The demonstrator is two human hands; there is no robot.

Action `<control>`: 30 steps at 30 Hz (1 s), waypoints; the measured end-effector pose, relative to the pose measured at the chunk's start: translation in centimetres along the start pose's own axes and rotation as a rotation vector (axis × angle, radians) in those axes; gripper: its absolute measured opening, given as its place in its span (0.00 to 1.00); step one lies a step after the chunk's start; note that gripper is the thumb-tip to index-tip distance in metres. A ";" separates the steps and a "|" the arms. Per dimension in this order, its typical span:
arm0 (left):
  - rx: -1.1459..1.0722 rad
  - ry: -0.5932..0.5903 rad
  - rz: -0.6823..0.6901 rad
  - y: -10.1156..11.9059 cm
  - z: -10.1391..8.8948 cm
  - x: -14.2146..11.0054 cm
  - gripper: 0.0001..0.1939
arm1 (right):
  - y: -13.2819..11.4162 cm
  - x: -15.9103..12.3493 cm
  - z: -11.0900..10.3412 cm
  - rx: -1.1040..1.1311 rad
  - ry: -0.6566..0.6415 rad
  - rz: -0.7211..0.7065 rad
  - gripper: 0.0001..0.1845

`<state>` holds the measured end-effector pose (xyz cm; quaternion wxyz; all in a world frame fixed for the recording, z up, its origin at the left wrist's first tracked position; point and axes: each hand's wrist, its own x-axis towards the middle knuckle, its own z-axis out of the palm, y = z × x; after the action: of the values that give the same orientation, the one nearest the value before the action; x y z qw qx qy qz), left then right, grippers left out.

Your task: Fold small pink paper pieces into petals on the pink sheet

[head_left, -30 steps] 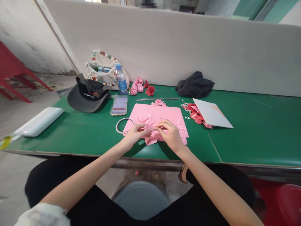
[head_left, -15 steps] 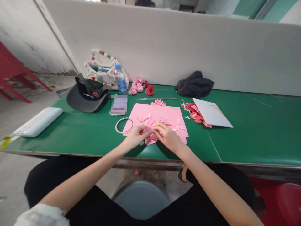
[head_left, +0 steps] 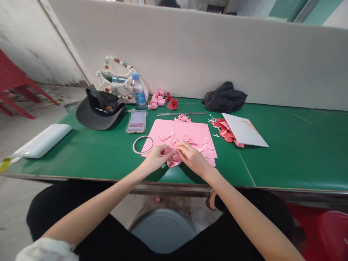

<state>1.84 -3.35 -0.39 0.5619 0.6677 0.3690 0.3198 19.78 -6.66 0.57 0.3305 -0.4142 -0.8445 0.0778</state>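
My left hand [head_left: 160,156] and my right hand [head_left: 189,153] meet over the near edge of the pink paper sheets [head_left: 179,127]. Between the fingertips of my left hand is a pink paper petal [head_left: 170,150], partly covered by the fingers. My right hand is closed in a pinch close beside it; what its fingertips hold is too small to make out. Cut pink paper pieces [head_left: 170,139] with white strips lie scattered on the sheets just beyond my fingers. Left of my left hand, a roll of tape [head_left: 143,145] overlaps the corner of the sheets.
On the green table [head_left: 293,152] stand a cap [head_left: 100,112], a phone [head_left: 136,121], a bottle [head_left: 139,94] and a beaded bag [head_left: 116,78]. Pink and red paper flowers [head_left: 172,104] sit near thin wires [head_left: 181,114]. At right, a white card [head_left: 244,130] leans over red petals [head_left: 225,131].
Both hands stay nearly in place, with only slight finger movement at the petal. The whole view has shifted a little to the left.
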 end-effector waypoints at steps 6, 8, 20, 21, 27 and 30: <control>0.021 0.013 -0.001 -0.1 -0.2 0.0 0.14 | 0.4 -0.2 0.1 0.097 0.010 0.019 0.10; 0.016 0.018 -0.004 -0.1 -0.2 0.1 0.14 | 0.5 -0.2 0.2 0.111 0.013 0.028 0.10; 0.041 0.012 0.000 0.1 -0.3 0.1 0.14 | 0.0 0.1 0.1 0.274 0.113 0.178 0.08; 0.044 0.017 0.002 0.1 -0.3 0.1 0.14 | 0.0 0.1 0.1 0.276 0.119 0.183 0.08; 0.031 0.022 0.004 0.1 -0.1 0.1 0.13 | -0.4 0.1 0.2 0.238 0.133 0.169 0.07; 0.008 0.038 0.006 0.6 -0.1 -0.1 0.12 | -0.3 0.1 0.0 0.221 0.195 0.202 0.06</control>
<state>1.81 -3.41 0.18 0.5512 0.6649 0.3788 0.3326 19.56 -6.75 0.72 0.4450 -0.4637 -0.7487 0.1624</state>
